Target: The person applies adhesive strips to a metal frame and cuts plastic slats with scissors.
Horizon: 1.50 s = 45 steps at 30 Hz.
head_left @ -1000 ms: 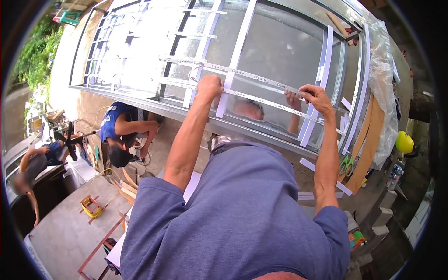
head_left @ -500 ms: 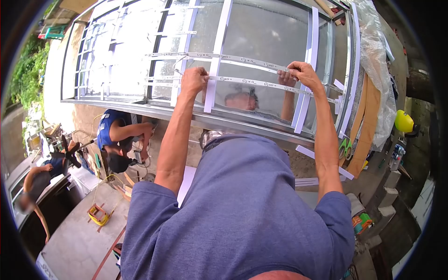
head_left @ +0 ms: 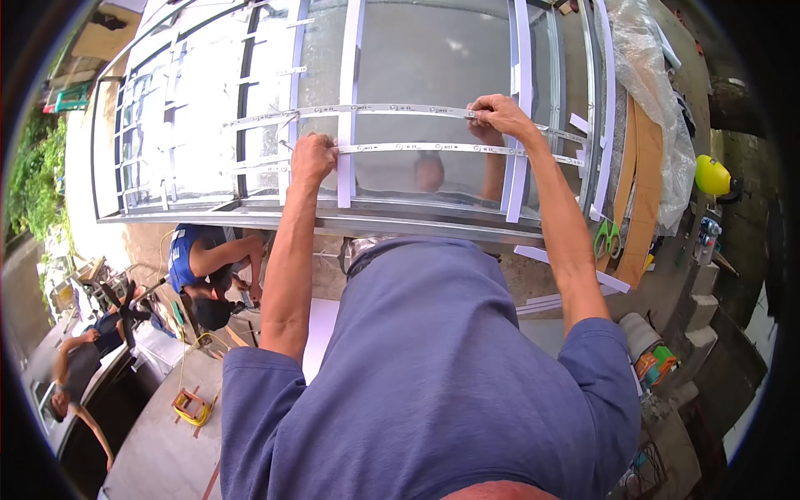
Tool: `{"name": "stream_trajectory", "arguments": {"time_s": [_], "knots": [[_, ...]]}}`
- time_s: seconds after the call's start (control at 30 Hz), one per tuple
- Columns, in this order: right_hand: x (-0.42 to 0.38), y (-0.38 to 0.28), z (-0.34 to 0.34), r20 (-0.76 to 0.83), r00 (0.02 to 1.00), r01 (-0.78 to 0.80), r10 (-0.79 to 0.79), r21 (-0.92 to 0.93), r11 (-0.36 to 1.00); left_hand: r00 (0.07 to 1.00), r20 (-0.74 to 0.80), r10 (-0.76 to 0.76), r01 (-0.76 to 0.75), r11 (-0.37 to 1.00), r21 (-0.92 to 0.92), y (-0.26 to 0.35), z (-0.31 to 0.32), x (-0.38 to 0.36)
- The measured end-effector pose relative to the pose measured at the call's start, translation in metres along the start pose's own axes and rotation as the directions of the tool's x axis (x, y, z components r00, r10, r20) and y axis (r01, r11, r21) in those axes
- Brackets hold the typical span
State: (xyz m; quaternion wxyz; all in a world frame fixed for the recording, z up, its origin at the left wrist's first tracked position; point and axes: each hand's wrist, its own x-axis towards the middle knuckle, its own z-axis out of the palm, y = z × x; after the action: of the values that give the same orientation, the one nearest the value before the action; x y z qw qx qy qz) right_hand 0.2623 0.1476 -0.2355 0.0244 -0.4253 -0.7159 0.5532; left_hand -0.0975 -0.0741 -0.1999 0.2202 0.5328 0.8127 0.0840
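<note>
Two long white LED strips with round lenses cross a shiny metal-framed panel (head_left: 392, 221) in front of me. My right hand (head_left: 502, 118) pinches the upper LED strip (head_left: 408, 109), near a white upright bar (head_left: 520, 62). At the left end of the visible stretch of the lower LED strip (head_left: 433, 147), my left hand (head_left: 313, 158) is closed, its fingertips against the strip beside another white upright bar (head_left: 347, 83). Whether that strip runs on beneath the hand is hidden. Thin wires show just above my left hand. The panel mirrors part of me.
Green-handled scissors (head_left: 608, 240) and brown boards (head_left: 640, 196) lie at the right, near clear plastic sheeting (head_left: 637, 58) and a yellow round object (head_left: 713, 173). A person in a blue vest (head_left: 187, 257) crouches left; another person (head_left: 71, 358) is farther off. A yellow cord reel (head_left: 192, 408) sits lower left.
The view has shifted, moving the panel leftward and slightly down in the picture. My right hand has slid a little left along the upper strip; my left hand keeps its place beside the bar.
</note>
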Motion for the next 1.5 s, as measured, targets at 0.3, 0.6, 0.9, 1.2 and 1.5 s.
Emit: {"name": "stream_trajectory", "arguments": {"time_s": [0.3, 0.6, 0.9, 1.2, 1.5], "knots": [[-0.004, 0.008, 0.004, -0.079, 0.991, 0.108, -0.110, -0.026, 0.994, 0.999, -0.053, 0.009, 0.008, 0.945, 0.327, 0.031, -0.019, 0.001], [-0.025, -0.010, 0.012, -0.352, 0.812, 0.186, -0.465, -0.599, 0.779, 0.992, 0.054, 0.117, -0.127, 0.947, 0.296, 0.010, -0.003, 0.009], [-0.067, -0.018, 0.058, -0.132, 0.857, 0.231, -0.498, -0.767, 0.599, 0.972, -0.151, 0.177, -0.121, 0.939, 0.322, 0.031, -0.007, 0.013], [-0.052, -0.022, 0.071, -0.053, 0.851, 0.270, -0.523, -0.810, 0.520, 0.925, -0.141, 0.353, -0.305, 0.911, 0.279, 0.046, 0.002, 0.051], [-0.057, -0.039, 0.070, -0.011, 0.851, 0.328, -0.525, -0.770, 0.548, 0.894, -0.027, 0.447, -0.424, 0.865, 0.268, 0.030, -0.005, 0.074]]}}
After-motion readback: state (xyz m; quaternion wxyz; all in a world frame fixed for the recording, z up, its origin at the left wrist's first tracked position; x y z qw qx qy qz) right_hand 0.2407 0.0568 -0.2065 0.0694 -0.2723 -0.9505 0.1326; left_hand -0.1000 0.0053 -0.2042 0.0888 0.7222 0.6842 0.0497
